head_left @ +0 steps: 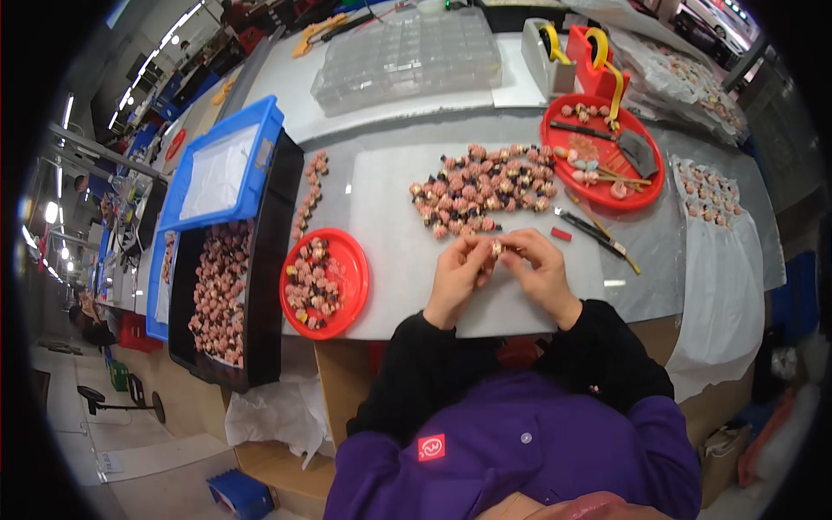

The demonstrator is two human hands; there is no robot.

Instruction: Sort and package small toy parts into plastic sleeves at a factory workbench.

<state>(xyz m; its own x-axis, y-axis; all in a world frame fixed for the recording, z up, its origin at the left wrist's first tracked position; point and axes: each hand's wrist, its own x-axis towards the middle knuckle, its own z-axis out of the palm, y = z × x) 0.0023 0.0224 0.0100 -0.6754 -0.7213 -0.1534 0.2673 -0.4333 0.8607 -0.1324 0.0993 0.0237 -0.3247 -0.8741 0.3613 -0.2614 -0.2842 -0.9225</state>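
My left hand (457,275) and my right hand (541,270) meet over a white mat (390,260) and pinch one small pink figurine (497,250) between their fingertips. Just beyond them lies a heap of pink and dark figurines (483,189) spread on the mat. A small red piece (562,234) and a dark pen-like tool (582,223) lie right of the heap, close to my right hand.
Left of my hands sits a red dish (351,286) with several figurines. A black tray (269,286) of more figurines and a blue bin (260,130) stand further left. A red tray (646,195) with tools, tape dispensers (555,56) and a clear compartment box (407,56) line the back.
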